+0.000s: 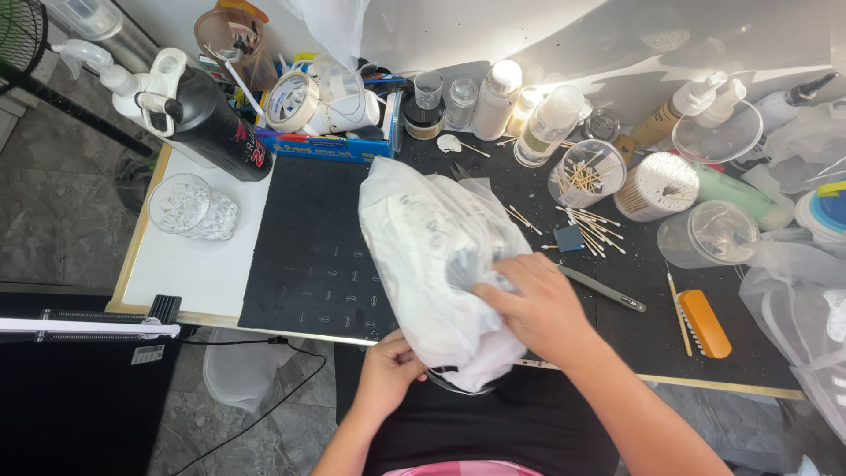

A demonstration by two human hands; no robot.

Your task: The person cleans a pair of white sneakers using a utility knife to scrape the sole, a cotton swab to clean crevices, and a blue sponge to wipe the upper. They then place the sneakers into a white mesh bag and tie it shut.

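Note:
A white plastic bag (421, 242) with something inside lies across the dark mat (308, 264) at the table's front edge. My right hand (536, 304) presses on the bag's right side and pinches the plastic. At the bag's lower end, just below the table edge, my left hand (388, 370) grips the plastic. A thin dark band shows under the bag's bottom end. What the bag holds is hidden.
A black jug (216, 119), a glass cup (189, 207), a tape roll (293, 100) and a blue box (330, 145) stand at the back left. Bottles, jars, scattered cotton swabs (586, 225), an orange brush (703, 323), metal tweezers (604, 289) and clear cups fill the right.

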